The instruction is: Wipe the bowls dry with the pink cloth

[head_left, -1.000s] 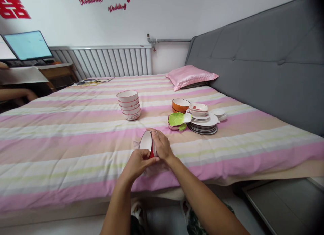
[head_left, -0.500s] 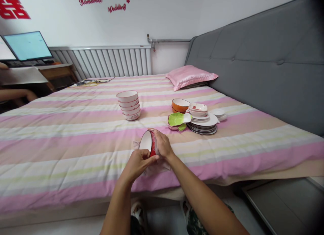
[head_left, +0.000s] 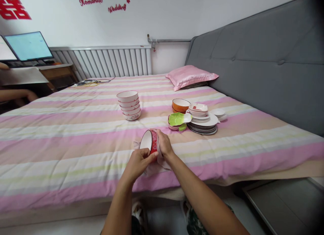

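Tilted on its side near the bed's front edge is a red bowl (head_left: pixel 154 142) with a white inside and dark rim. My left hand (head_left: pixel 139 160) grips its lower rim, thumb on the outer wall. A pale pinkish cloth (head_left: pixel 160 157) lies against the bowl's outside, and my right hand (head_left: pixel 164 143) is closed on it, pressing it to the bowl's right side. Part of the cloth shows beyond the bowl at left and below my hands. Most of my right fingers are hidden behind the bowl and cloth.
A stack of white bowls (head_left: pixel 129 106) stands farther back on the striped bed cover (head_left: pixel 76 133). To the right sit orange bowls (head_left: pixel 180 104), green leaf-shaped dishes (head_left: pixel 177 119) and stacked plates (head_left: pixel 202 127). A pink pillow (head_left: pixel 191 76) lies by the grey headboard (head_left: pixel 258 59). Someone's arm shows at far left.
My right hand has slid slightly to the right and back along the bowl with the cloth, showing more of the red patterned wall. The left hand keeps its grip.
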Motion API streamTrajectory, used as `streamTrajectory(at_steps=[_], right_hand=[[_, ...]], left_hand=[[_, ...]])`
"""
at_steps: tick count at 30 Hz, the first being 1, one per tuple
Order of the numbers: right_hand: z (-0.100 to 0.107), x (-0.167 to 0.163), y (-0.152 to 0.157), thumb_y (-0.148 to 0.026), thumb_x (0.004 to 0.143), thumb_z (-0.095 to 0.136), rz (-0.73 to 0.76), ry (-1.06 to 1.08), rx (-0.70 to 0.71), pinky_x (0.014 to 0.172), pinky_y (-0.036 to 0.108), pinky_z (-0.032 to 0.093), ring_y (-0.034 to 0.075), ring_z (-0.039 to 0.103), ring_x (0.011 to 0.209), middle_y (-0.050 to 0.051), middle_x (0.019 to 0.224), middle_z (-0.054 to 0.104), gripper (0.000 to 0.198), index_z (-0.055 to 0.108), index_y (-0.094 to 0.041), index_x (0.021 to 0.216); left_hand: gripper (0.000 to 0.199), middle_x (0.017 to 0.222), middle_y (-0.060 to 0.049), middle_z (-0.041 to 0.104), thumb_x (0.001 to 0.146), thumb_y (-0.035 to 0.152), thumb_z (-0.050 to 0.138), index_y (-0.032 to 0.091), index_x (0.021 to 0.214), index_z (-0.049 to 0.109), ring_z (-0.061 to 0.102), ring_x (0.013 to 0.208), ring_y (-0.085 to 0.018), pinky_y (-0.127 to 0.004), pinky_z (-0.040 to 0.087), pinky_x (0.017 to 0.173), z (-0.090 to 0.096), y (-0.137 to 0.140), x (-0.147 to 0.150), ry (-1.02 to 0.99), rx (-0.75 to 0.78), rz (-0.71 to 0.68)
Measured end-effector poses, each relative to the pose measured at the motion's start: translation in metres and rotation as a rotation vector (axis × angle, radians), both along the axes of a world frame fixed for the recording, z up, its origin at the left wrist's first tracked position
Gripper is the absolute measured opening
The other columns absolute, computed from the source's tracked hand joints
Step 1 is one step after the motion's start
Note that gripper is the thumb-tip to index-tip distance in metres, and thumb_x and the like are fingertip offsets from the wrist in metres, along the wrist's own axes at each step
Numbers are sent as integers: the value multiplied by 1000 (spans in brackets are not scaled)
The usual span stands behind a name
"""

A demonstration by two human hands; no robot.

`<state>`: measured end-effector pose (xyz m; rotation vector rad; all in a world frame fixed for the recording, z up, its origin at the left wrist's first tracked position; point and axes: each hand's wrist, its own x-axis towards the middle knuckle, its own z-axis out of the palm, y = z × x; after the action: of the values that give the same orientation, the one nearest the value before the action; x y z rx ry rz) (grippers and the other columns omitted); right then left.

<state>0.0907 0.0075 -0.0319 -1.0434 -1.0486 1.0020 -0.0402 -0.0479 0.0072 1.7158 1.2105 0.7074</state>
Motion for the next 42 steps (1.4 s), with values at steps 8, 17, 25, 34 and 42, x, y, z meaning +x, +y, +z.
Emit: streamTrajectory(at_steps=[8,17,25,34,42], right_hand=[[-5,-2,2,-47,89,38,-56,11,-19,99,33,42,20,61,108,4,109,71,44,72,-21,100],[4,-5,-8,-48,90,34,-115,-81,-24,93,33,46,20,63,101,5,98,73,48,71,-19,99],[12,-6,-16,-45,95,21,-126,-277,-25,106,36,36,21,54,121,10,123,63,55,64,-16,115],[20,-10,-26,-43,96,23,-146,-446,34,103,36,38,21,55,119,10,125,62,51,57,-17,123],[20,-14,-31,-39,96,30,-150,-514,176,102,36,38,22,54,118,11,123,62,44,54,-16,124]], left_hand=[[50,54,3,32,73,60,56,18,54,38,30,53,-9,-24,21,51,5,-1,3,-27,8,92],[49,52,3,33,72,57,59,17,52,40,28,51,-8,-24,20,49,0,0,1,-117,2,169],[48,50,4,35,67,53,67,16,50,42,29,50,-7,-22,21,48,1,1,3,-264,-29,311],[44,55,1,52,59,54,73,12,61,60,40,52,-8,-21,30,51,6,1,7,-478,-76,419],[43,55,2,56,53,50,78,12,66,63,47,52,-10,-22,37,53,10,1,11,-641,-80,555]])
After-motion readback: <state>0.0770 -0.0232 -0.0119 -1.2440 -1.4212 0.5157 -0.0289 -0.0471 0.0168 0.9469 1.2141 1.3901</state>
